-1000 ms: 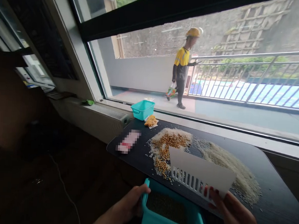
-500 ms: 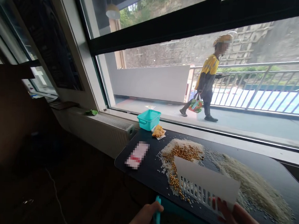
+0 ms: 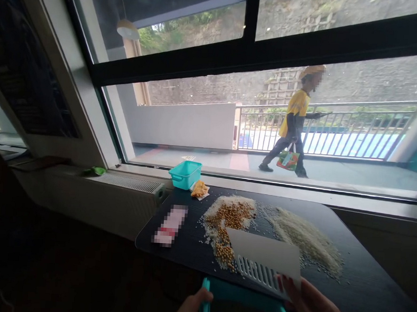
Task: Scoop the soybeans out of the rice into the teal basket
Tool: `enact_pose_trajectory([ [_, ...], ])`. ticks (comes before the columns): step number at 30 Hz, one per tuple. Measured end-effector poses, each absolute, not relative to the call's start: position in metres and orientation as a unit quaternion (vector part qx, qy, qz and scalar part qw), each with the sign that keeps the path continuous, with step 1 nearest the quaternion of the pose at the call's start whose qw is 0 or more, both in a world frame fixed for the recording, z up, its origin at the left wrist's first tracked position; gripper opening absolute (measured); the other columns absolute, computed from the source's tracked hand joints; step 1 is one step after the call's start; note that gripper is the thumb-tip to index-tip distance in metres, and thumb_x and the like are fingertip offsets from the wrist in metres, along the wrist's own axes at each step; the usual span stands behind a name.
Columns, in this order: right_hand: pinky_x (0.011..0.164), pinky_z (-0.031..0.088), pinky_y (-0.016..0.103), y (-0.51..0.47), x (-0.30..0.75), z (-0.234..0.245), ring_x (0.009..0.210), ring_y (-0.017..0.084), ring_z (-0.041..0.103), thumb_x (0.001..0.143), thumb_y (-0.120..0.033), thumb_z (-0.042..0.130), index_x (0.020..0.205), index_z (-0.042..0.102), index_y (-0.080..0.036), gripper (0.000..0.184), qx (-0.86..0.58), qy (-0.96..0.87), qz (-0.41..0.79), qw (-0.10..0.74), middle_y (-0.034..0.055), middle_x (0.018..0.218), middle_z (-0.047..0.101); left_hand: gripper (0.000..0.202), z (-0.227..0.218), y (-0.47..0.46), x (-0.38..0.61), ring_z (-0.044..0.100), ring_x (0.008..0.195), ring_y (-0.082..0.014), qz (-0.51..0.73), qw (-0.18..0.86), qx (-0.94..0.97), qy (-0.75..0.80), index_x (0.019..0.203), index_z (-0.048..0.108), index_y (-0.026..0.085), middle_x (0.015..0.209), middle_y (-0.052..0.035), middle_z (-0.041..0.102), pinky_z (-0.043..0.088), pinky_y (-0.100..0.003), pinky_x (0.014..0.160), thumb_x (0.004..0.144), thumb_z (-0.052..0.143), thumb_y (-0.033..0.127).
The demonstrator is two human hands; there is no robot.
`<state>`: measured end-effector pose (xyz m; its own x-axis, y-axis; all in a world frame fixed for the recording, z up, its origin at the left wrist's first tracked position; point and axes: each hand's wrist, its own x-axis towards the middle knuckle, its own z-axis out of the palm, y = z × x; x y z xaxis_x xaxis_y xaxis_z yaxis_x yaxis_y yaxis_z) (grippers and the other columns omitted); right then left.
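Note:
My left hand [image 3: 191, 307] is closed on the rim of a teal plastic basin [image 3: 249, 290] below the table's near edge; its dim inside is hard to make out. In my right hand [image 3: 314, 303] is a white slotted scraper [image 3: 264, 251], pinched at its right end. The scraper is tilted over the table's near side, slots toward me. Beside its left end lie yellow soybeans [image 3: 224, 253] mixed with white rice grains [image 3: 212, 204]. Behind the scraper, to the right, spreads a heap of rice [image 3: 304, 237].
The dark table [image 3: 356, 273] stands under a window. A small teal basket [image 3: 185, 175], a crumpled yellowish item on white paper [image 3: 200, 189] and a blurred pink packet [image 3: 171, 225] are at its left. A radiator [image 3: 129, 183] adjoins. Outside, a person [image 3: 295, 116] walks with a bag.
The camera view has swung right, so the table and its things sit further left. My hands keep their holds on basin and scraper. Outside, the person has walked further right.

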<state>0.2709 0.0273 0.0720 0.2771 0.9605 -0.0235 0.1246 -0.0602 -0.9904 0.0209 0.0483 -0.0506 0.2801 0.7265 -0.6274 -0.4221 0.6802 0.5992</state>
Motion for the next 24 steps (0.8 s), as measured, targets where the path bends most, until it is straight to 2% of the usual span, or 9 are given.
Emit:
enact_pose_trajectory([
  [4, 0.049, 0.054, 0.025, 0.023, 0.27, 0.069, 0.058, 0.02, 0.064, 0.055, -0.052, 0.071, 0.071, 0.075, -0.022, 0.034, -0.596, -0.444, 0.347, 0.572, 0.0019, 0.065, 0.072, 0.045, -0.041, 0.039, 0.023, 0.03, 0.027, -0.0075, 0.345, 0.781, 0.163, 0.495, 0.044, 0.035, 0.021, 0.032, 0.0079, 0.032, 0.024, -0.022, 0.035, 0.067, 0.069, 0.04],
  [7, 0.05, 0.053, 0.025, 0.019, 0.271, 0.065, 0.06, 0.02, 0.064, 0.059, -0.05, 0.07, 0.075, 0.075, -0.02, 0.034, -0.59, -0.435, 0.332, 0.594, 0.0023, 0.066, 0.071, 0.047, -0.034, 0.034, 0.023, 0.03, 0.027, -0.0066, 0.34, 0.776, 0.146, 0.511, 0.046, 0.032, 0.021, 0.032, 0.0087, 0.031, 0.022, -0.02, 0.033, 0.067, 0.068, 0.042],
  [14, 0.054, 0.052, 0.026, 0.005, 0.276, 0.067, 0.063, 0.019, 0.063, 0.068, -0.049, 0.066, 0.076, 0.071, -0.018, 0.032, -0.581, -0.472, 0.331, 0.574, 0.0029, 0.069, 0.071, 0.039, -0.025, 0.025, 0.019, 0.031, 0.027, -0.0047, 0.355, 0.772, 0.161, 0.503, 0.051, 0.038, 0.02, 0.034, 0.0085, 0.037, 0.017, -0.017, 0.03, 0.065, 0.068, 0.039],
  [19, 0.057, 0.053, 0.028, -0.001, 0.276, 0.069, 0.068, 0.019, 0.063, 0.068, -0.054, 0.063, 0.079, 0.07, -0.019, 0.037, -0.615, -0.465, 0.301, 0.561, 0.0031, 0.072, 0.071, 0.041, -0.016, 0.018, 0.017, 0.031, 0.027, -0.0041, 0.354, 0.762, 0.178, 0.513, 0.051, 0.035, 0.02, 0.033, 0.0097, 0.036, 0.019, -0.016, 0.031, 0.063, 0.07, 0.037],
  [24, 0.056, 0.052, 0.028, 0.0, 0.277, 0.065, 0.064, 0.018, 0.061, 0.065, -0.056, 0.065, 0.076, 0.069, -0.019, 0.039, -0.623, -0.458, 0.291, 0.564, 0.0027, 0.069, 0.069, 0.038, -0.007, 0.015, 0.019, 0.029, 0.028, -0.0037, 0.344, 0.773, 0.183, 0.5, 0.053, 0.034, 0.021, 0.035, 0.01, 0.035, 0.016, -0.017, 0.032, 0.063, 0.067, 0.037],
])
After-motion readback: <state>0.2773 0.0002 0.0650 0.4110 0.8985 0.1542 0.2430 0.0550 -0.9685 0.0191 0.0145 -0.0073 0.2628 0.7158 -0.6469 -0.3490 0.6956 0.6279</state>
